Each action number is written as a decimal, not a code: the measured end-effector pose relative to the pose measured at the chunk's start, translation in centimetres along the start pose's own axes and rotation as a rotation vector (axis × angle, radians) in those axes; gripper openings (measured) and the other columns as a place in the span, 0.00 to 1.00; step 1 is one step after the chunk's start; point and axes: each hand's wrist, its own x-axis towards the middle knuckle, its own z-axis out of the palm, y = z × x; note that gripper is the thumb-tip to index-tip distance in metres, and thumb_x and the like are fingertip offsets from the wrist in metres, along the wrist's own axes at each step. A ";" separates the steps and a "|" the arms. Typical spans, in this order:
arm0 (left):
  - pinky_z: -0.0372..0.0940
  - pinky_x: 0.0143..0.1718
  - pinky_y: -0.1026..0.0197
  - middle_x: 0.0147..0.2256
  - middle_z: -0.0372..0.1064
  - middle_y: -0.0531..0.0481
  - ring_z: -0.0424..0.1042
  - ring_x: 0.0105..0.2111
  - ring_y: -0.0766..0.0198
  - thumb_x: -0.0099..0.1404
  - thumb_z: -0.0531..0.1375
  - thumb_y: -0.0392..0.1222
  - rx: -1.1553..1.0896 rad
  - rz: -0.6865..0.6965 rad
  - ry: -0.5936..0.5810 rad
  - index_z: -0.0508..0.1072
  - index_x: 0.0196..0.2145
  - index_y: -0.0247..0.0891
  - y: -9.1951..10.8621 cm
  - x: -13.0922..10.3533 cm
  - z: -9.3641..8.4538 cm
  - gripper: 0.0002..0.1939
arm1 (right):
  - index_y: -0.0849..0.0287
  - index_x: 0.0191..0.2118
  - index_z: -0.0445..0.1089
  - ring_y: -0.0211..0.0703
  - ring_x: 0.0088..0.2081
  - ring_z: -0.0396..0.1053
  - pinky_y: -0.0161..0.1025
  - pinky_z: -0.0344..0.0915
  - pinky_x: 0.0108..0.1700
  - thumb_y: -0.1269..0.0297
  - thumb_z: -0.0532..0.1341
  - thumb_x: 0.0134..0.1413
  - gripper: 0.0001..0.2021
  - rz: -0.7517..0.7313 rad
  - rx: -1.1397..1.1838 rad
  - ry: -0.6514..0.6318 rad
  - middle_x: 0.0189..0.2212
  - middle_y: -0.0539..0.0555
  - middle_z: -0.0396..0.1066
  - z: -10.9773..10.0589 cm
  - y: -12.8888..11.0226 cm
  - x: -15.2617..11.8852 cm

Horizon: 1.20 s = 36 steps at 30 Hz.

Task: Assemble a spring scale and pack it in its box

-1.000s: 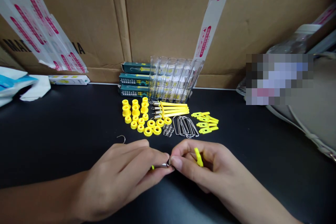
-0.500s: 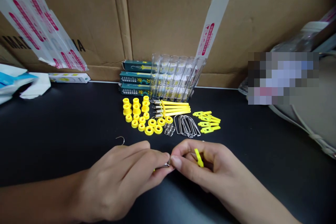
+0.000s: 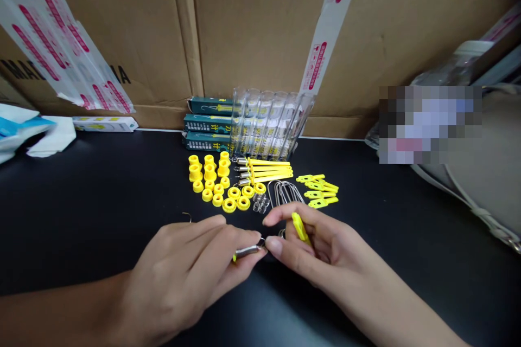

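Spring (image 3: 247, 251) in left hand (image 3: 179, 276), yellow tip (image 3: 234, 257) beside it mostly hidden.

The coil spring (image 3: 246, 250) is silver, the clip (image 3: 300, 227) lemon yellow. The caps (image 3: 195, 174) and rings (image 3: 229, 210) are warmer yellow, the wire loops (image 3: 284, 191) silver-grey. The desk (image 3: 101, 195) is black; the cardboard (image 3: 252, 21) brown, with white tape (image 3: 328, 16) printed in pinkish red. The small boxes (image 3: 208, 124) are dark green with yellow characters.

Black tabletop (image 3: 101, 206), brown cardboard (image 3: 252, 27) behind, printed tape (image 3: 331, 24)
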 end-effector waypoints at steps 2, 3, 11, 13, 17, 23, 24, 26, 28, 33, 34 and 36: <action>0.67 0.30 0.60 0.31 0.78 0.56 0.78 0.29 0.63 0.75 0.54 0.36 -0.010 -0.016 -0.002 0.68 0.43 0.41 0.0 0.1 0.0 0.04 | 0.54 0.50 0.67 0.38 0.27 0.57 0.34 0.58 0.29 0.56 0.58 0.66 0.12 -0.088 -0.122 0.047 0.24 0.44 0.56 -0.1 0.4 -0.1; 0.67 0.31 0.61 0.31 0.78 0.56 0.78 0.30 0.64 0.75 0.55 0.36 -0.012 -0.014 0.006 0.69 0.43 0.41 0.0 0.2 0.0 0.03 | 0.54 0.53 0.65 0.38 0.28 0.60 0.34 0.60 0.31 0.57 0.55 0.68 0.13 -0.151 -0.199 0.062 0.26 0.46 0.60 -0.1 0.6 -0.1; 0.62 0.24 0.63 0.24 0.72 0.60 0.73 0.23 0.69 0.74 0.57 0.36 -0.043 -0.007 0.106 0.72 0.36 0.37 -0.1 0.6 0.3 0.07 | 0.52 0.52 0.62 0.37 0.36 0.77 0.29 0.71 0.36 0.64 0.50 0.71 0.09 -0.308 -0.422 0.116 0.37 0.49 0.77 0.6 1.7 -0.8; 0.62 0.24 0.63 0.25 0.72 0.59 0.72 0.22 0.69 0.73 0.58 0.36 -0.044 -0.008 0.105 0.71 0.36 0.37 -0.2 0.5 0.3 0.06 | 0.51 0.46 0.64 0.36 0.34 0.77 0.28 0.71 0.34 0.63 0.52 0.71 0.05 -0.325 -0.436 0.122 0.37 0.48 0.78 0.6 1.5 -1.1; 0.61 0.21 0.65 0.22 0.70 0.59 0.71 0.20 0.70 0.72 0.58 0.36 -0.028 -0.021 0.095 0.70 0.32 0.37 -0.3 0.6 0.3 0.08 | 0.50 0.42 0.67 0.34 0.31 0.76 0.28 0.69 0.34 0.66 0.55 0.69 0.05 -0.437 -0.521 0.124 0.34 0.44 0.76 0.3 1.2 -1.7; 0.60 0.19 0.66 0.21 0.69 0.60 0.70 0.19 0.71 0.73 0.58 0.37 -0.056 -0.027 0.086 0.71 0.32 0.37 0.0 1.0 0.3 0.09 | 0.51 0.46 0.68 0.37 0.28 0.76 0.29 0.69 0.29 0.65 0.54 0.70 0.06 -0.380 -0.539 0.064 0.23 0.43 0.72 0.3 1.0 -1.6; 0.60 0.19 0.65 0.21 0.69 0.60 0.70 0.19 0.70 0.73 0.58 0.37 -0.048 -0.020 0.084 0.71 0.33 0.37 0.0 1.0 0.2 0.09 | 0.51 0.48 0.68 0.36 0.28 0.76 0.29 0.69 0.29 0.65 0.54 0.70 0.07 -0.368 -0.523 0.045 0.25 0.43 0.73 0.4 1.0 -1.4; 0.62 0.20 0.64 0.22 0.70 0.60 0.70 0.19 0.69 0.73 0.57 0.36 -0.011 0.000 0.075 0.71 0.33 0.37 0.1 1.1 0.2 0.08 | 0.51 0.52 0.67 0.35 0.28 0.76 0.29 0.69 0.29 0.65 0.53 0.70 0.10 -0.347 -0.486 0.022 0.28 0.44 0.76 0.4 0.8 -1.2; 0.64 0.23 0.62 0.24 0.73 0.59 0.72 0.21 0.68 0.74 0.56 0.35 0.048 0.032 0.056 0.71 0.35 0.37 0.1 1.1 0.1 0.08 | 0.51 0.53 0.67 0.35 0.30 0.77 0.29 0.70 0.31 0.64 0.54 0.70 0.11 -0.334 -0.459 0.021 0.30 0.44 0.77 0.4 0.8 -1.1; 0.66 0.25 0.58 0.27 0.75 0.57 0.74 0.24 0.65 0.75 0.52 0.33 0.167 0.125 0.034 0.71 0.37 0.35 0.0 1.3 -0.2 0.09 | 0.52 0.53 0.68 0.37 0.35 0.79 0.29 0.72 0.36 0.65 0.53 0.70 0.11 -0.347 -0.428 0.024 0.29 0.45 0.76 0.3 0.9 -1.3; 0.67 0.27 0.58 0.27 0.75 0.57 0.74 0.24 0.64 0.75 0.52 0.33 0.172 0.124 0.031 0.71 0.37 0.35 0.0 1.3 -0.2 0.10 | 0.52 0.53 0.68 0.37 0.35 0.79 0.29 0.72 0.36 0.65 0.53 0.70 0.11 -0.353 -0.427 0.026 0.29 0.45 0.76 0.3 0.9 -1.4; 0.68 0.33 0.56 0.29 0.76 0.56 0.75 0.27 0.62 0.75 0.51 0.32 0.175 0.110 0.025 0.71 0.37 0.35 0.0 1.4 -0.2 0.10 | 0.52 0.52 0.69 0.36 0.34 0.78 0.29 0.71 0.35 0.65 0.54 0.70 0.11 -0.356 -0.430 0.029 0.30 0.45 0.76 0.4 0.8 -1.5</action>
